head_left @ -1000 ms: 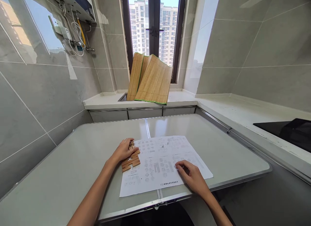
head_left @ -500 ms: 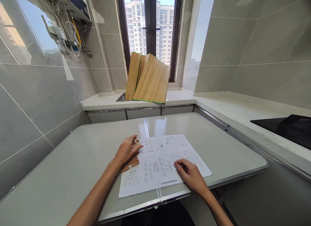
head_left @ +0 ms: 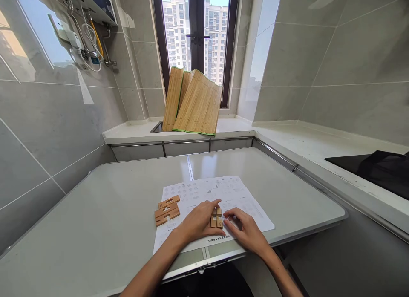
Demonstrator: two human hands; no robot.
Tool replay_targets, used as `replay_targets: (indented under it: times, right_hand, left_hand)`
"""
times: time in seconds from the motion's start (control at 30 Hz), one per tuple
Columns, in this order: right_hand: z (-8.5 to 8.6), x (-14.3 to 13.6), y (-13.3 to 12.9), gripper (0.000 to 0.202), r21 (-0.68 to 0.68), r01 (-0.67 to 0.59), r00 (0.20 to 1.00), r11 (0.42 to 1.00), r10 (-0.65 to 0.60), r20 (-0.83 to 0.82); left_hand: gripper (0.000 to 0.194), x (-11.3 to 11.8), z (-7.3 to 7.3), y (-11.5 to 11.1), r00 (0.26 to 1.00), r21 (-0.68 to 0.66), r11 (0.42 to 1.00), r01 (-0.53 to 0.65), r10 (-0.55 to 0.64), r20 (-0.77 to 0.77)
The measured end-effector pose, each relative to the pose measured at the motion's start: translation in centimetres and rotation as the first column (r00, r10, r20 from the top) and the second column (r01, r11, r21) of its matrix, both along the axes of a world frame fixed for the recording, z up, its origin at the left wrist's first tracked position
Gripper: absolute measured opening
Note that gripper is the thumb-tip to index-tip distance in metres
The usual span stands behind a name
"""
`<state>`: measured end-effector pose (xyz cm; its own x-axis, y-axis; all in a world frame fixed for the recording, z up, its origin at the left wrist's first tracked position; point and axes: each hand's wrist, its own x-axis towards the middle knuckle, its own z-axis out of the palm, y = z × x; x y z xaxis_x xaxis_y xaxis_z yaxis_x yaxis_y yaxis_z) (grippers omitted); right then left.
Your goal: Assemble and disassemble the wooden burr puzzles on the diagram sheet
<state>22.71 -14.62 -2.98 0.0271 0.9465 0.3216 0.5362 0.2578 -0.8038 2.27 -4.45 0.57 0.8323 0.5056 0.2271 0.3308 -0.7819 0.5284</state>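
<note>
Both hands meet over the printed sheet [head_left: 223, 194] on the table [head_left: 111, 203], the left hand [head_left: 200, 222] and right hand [head_left: 244, 229] pinching small wooden pieces [head_left: 216, 218] upright between fingertips, apparently to steady them, while notched wooden pieces [head_left: 166, 209] lie just left.

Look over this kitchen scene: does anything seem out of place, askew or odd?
One thing stands out: a folded bamboo mat stands propped against the window, its lower edge partly in the sink opening. On the table, both hands, left hand and right hand, meet at wooden pieces on the sheet; other blocks lie neatly.
</note>
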Motion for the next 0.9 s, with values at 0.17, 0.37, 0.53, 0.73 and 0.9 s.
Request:
replay_targets:
  times: [0.17,0.37,0.53,0.73,0.9]
  right_hand:
    - [0.4,-0.5,-0.2,0.025,-0.003,-0.053,0.993,0.999,0.053,0.106]
    - [-0.1,-0.8,0.1,0.022,0.022,-0.039,0.987,0.999,0.035,0.159]
    - [0.3,0.0,-0.1,0.019,0.055,-0.052,0.999,0.997,0.052,0.003]
    - [0.8,0.1,-0.2,0.025,0.022,-0.083,0.955,0.996,0.086,-0.283]
    - [0.7,-2.2,1.2,0.058,0.031,-0.047,0.932,0.998,0.055,-0.36]
  left_hand:
    - [0.094,-1.7,0.9,0.7,1.0,0.098,0.995,-0.011,0.01,0.01]
    - [0.073,-3.4,0.8,1.2,0.995,0.064,0.994,-0.088,0.09,-0.039]
    - [0.074,-3.2,0.8,0.7,0.989,-0.198,0.972,-0.13,0.14,0.041]
    - [0.07,-2.7,1.3,-0.1,0.979,-0.314,0.942,-0.117,0.163,0.125]
    - [0.069,-2.6,1.5,-0.5,0.978,-0.374,0.925,-0.074,0.14,0.154]
